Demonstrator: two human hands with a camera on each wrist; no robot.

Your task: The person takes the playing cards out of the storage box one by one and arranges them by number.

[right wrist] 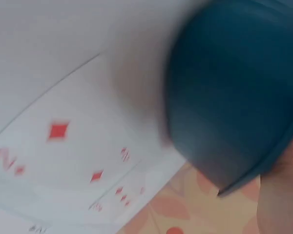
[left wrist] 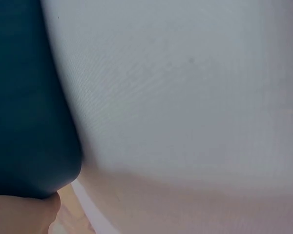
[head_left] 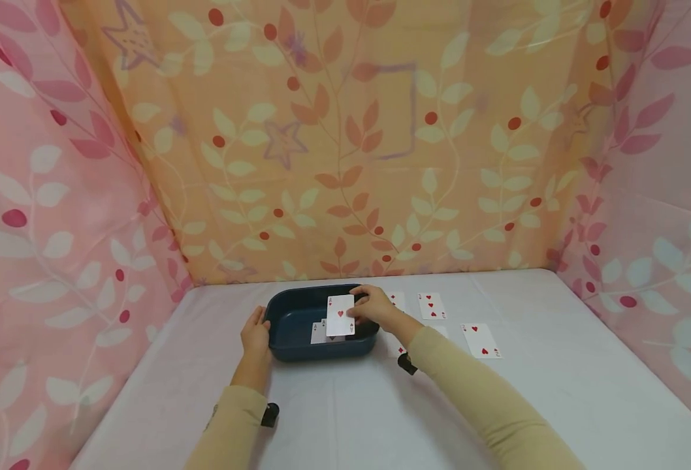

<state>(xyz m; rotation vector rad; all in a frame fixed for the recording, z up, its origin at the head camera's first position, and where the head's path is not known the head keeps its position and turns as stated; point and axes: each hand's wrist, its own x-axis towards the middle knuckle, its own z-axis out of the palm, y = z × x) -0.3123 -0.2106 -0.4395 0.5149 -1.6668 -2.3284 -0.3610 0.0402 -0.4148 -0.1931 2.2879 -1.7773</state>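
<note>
A dark blue rectangular basin (head_left: 322, 353) stands on the table. At its left end my left hand (head_left: 255, 333) grips the rim; in the left wrist view a finger (left wrist: 24, 214) lies against the basin's edge. My right hand (head_left: 375, 309) pinches an ace of hearts (head_left: 338, 316) by its right side, face up over the basin's right half. Cards with dark markings, including an ace (head_left: 317, 333), lie inside the basin, partly covered by the held card. In the right wrist view the basin's outer wall (right wrist: 229, 97) hides the held card.
Right of the basin lie a two of hearts (head_left: 482, 341) and a three of hearts (head_left: 432, 306). A two of diamonds (right wrist: 78, 146) and a three of diamonds (right wrist: 122, 195) lie nearer the basin, partly behind my right arm in the head view. Patterned curtains (head_left: 345, 163) border the white table (head_left: 334, 418).
</note>
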